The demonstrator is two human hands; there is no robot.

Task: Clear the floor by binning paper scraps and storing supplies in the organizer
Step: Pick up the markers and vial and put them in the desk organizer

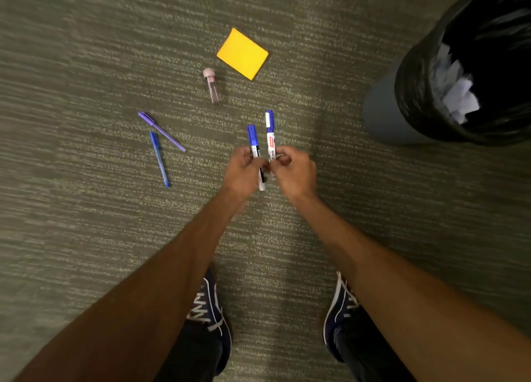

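Note:
My left hand (pixel 244 172) grips a blue-capped marker with a black and white barrel (pixel 254 141). Right beside it, my right hand (pixel 293 170) grips a second blue-capped marker with a white barrel and red label (pixel 270 134). Both markers point away from me above the carpet, and the two hands touch. On the floor to the left lie a purple pen (pixel 161 131) and a blue pen (pixel 159 159). Farther off lie a small clear tube with a pink cap (pixel 212 85) and a yellow sticky-note pad (pixel 242 53).
A bin with a black liner (pixel 416 94) stands at the upper right, white paper scraps (pixel 458 94) inside it. My two dark shoes (pixel 209 310) stand on the grey-green carpet (pixel 86 51) below my arms. No organizer is in view.

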